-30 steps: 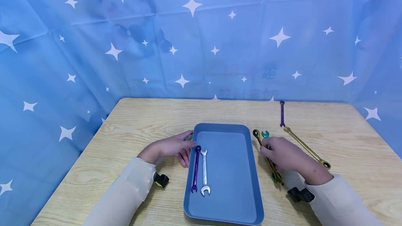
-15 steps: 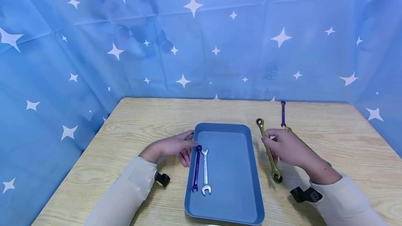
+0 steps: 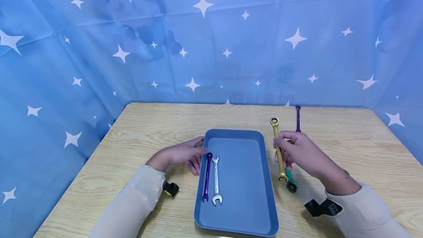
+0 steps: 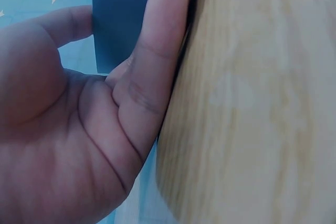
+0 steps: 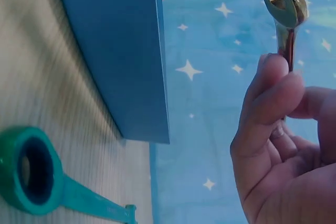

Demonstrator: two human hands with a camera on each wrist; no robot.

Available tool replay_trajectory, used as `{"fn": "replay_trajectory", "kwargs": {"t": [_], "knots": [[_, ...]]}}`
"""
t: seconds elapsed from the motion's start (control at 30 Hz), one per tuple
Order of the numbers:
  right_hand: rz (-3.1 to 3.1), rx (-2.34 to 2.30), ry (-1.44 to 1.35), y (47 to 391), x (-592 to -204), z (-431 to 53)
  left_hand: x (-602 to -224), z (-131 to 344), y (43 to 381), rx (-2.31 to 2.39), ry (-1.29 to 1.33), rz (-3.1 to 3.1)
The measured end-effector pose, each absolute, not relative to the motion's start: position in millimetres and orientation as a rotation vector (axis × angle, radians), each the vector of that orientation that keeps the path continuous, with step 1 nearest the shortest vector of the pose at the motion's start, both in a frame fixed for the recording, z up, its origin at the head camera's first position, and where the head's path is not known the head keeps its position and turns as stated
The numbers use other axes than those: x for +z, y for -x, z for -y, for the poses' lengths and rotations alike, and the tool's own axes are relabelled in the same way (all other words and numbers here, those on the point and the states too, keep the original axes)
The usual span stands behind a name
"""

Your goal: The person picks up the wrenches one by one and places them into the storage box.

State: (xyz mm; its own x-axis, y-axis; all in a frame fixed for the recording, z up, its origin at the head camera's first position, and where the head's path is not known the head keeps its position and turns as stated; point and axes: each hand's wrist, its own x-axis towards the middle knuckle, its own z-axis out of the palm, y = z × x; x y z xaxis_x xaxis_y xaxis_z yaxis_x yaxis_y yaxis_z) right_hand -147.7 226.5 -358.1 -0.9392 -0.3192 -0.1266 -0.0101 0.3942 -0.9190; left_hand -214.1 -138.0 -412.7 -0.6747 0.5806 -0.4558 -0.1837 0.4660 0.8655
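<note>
My right hand (image 3: 299, 153) pinches a gold combination wrench (image 3: 277, 150) by its shaft, right of the blue tray (image 3: 270, 194). Its open-ended jaw points up in the right wrist view. Below that hand a green wrench (image 5: 94, 198) lies on the table, its ring end nearest the camera. My left hand (image 3: 181, 156) rests against the tray's left side, thumb at the rim and fingers extended along the outer wall (image 4: 118, 24). Inside the tray, a purple wrench (image 3: 207, 177) and a silver open-end wrench (image 3: 216, 181) lie side by side near the left wall.
Another purple wrench (image 3: 298, 118) lies near the table's back edge, partly behind my right hand. A second gold wrench, seen earlier, is now mostly hidden by my right hand and forearm. A blue star-patterned cloth (image 3: 211, 47) hangs behind the wooden table (image 3: 158, 120).
My right hand has picked up the gold wrench from beside the tray and moved it up and away, uncovering part of the green wrench. My left hand and the tray stay in place.
</note>
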Motion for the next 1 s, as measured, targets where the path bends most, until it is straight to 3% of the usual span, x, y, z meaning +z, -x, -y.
{"fn": "replay_trajectory", "kwargs": {"t": [1.0], "knots": [[-2.186, -1.685, 0.386, 134.1, -356.1, -205.3, -415.3, 138.0, 215.4, 1.277, -0.345, -1.948]]}}
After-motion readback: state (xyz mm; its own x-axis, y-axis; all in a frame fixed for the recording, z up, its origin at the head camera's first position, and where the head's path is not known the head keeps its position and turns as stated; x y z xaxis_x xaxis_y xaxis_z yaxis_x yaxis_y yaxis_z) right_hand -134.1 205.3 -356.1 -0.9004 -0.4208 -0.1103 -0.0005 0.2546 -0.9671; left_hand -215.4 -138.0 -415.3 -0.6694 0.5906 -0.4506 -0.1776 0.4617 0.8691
